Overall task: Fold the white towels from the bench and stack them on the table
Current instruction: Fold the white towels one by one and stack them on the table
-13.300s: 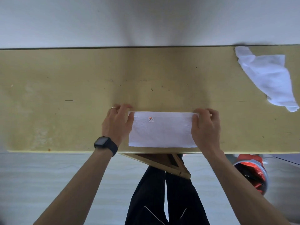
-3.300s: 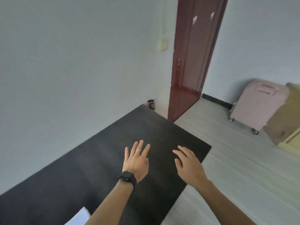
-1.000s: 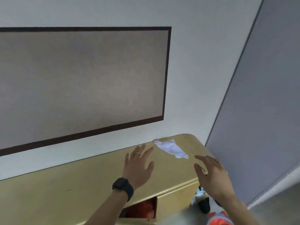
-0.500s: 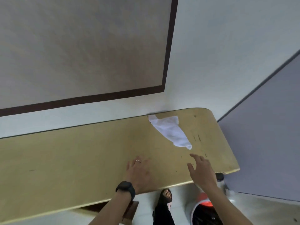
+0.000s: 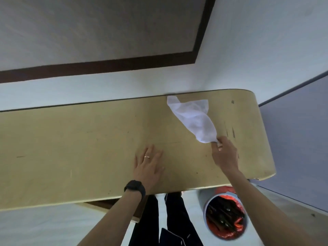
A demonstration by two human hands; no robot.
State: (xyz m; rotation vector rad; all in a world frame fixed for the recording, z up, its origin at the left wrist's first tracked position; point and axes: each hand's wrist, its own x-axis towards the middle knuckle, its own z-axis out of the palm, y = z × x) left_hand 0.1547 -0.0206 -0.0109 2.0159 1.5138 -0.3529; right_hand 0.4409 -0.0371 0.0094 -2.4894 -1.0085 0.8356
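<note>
- Pinching the near tip of the white towel (image 5: 193,119), the right hand (image 5: 224,155) reaches over the right part of the bench (image 5: 79,139) in the head view; thumb and fingertips (image 5: 219,145) close on the cloth, and the remaining fingers curl in beside them.
- Towel: it lies crumpled and unfolded on the far right part of the bench top; its far corner touches the line where the bench meets the wall (image 5: 124,82); it narrows toward the pinched tip; whether that tip is raised off the wood cannot be told.
- Left hand (image 5: 148,167): it rests palm down on the bare wood near the front edge, fingers straight and slightly spread, grasping nothing; it is well apart from the towel; a ring (image 5: 147,157) sits on one finger; a black watch (image 5: 135,186) wraps the wrist.
- Bench: long, pale yellow wood with a rounded right end; dark scratches (image 5: 233,133) mark the top just right of the towel; its back edge stands against the wall.
- Below the front edge: the person's dark trousers (image 5: 177,219); beside them on the floor, under the right forearm, a round bucket (image 5: 206,208) holding red and dark contents too blurred to name.
- Above: a grey panel (image 5: 106,29) with a dark brown frame hangs on the wall; a grey-blue surface (image 5: 292,130) fills the right side.
</note>
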